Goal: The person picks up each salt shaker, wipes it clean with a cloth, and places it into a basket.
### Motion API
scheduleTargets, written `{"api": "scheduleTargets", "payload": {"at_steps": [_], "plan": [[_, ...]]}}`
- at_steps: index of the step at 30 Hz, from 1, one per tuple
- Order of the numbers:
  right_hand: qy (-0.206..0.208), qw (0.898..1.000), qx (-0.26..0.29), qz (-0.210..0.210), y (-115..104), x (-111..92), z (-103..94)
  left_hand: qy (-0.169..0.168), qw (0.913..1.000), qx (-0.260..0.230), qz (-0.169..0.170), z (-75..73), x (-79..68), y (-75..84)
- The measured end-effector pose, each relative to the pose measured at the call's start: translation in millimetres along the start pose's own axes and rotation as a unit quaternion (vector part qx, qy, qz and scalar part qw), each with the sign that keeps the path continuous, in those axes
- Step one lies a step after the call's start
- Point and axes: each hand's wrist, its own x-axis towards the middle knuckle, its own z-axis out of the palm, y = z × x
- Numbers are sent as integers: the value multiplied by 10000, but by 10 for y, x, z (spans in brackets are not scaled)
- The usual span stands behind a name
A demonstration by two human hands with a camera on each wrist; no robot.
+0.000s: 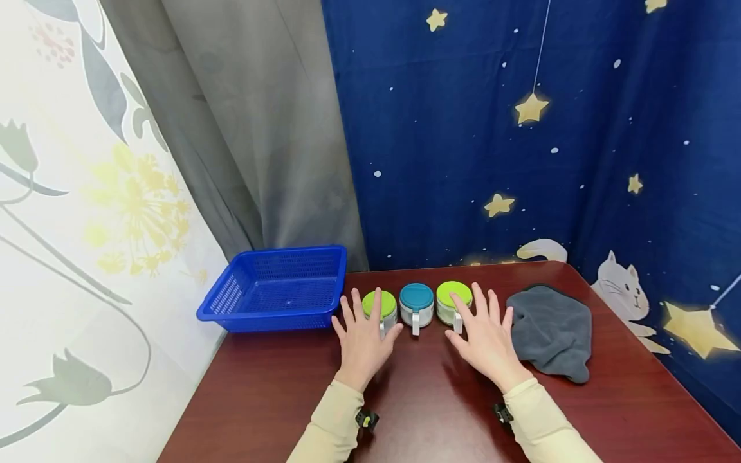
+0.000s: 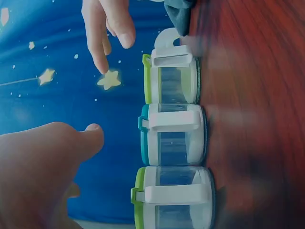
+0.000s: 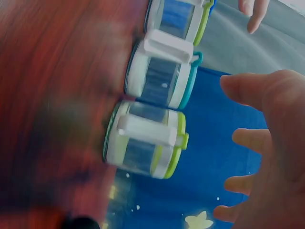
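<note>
Three clear seasoning jars with white handles stand in a row on the table. The left jar (image 1: 390,301) has a green lid, the middle jar (image 1: 417,297) a teal one, and the right jar (image 1: 453,291) another green one. My left hand (image 1: 363,350), fingers spread, overlaps the left jar in the head view. Likewise spread, my right hand (image 1: 491,341) is nearest the right jar, partly covering it there. In the left wrist view, the thumb of the left hand (image 2: 43,162) is apart from the jars. From the right wrist, the right hand (image 3: 281,148) shows a gap to the lids.
A blue plastic basket (image 1: 260,323) sits at the back left of the brown table (image 1: 422,399). To the right of the jars lies a crumpled dark grey cloth (image 1: 550,331). Grey and star-patterned blue curtains (image 1: 440,148) hang behind the table.
</note>
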Motion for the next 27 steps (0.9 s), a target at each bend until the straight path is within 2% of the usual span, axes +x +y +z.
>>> {"api": "scheduleTargets", "payload": {"at_steps": [7,14,17,20,23,27], "plan": [[-228,9993,-274,-137,252,-12,-144,-49,9972,-707,-238,-4,77,-56],[-399,9975,-541,-205,546,-26,-295,680,9870,-1391,-438,46,95,-85],[-501,9964,-661,-191,652,-42,-344,758,9797,-1728,-676,48,113,-95],[-665,9948,-754,-142,763,-62,-381,633,9703,-2101,-1021,67,130,-118],[-804,9932,-835,-109,858,-70,-418,469,9570,-2501,-1393,80,150,-141],[-930,9910,-957,-85,972,-73,-463,332,9366,-3039,-1715,76,173,-164]]}}
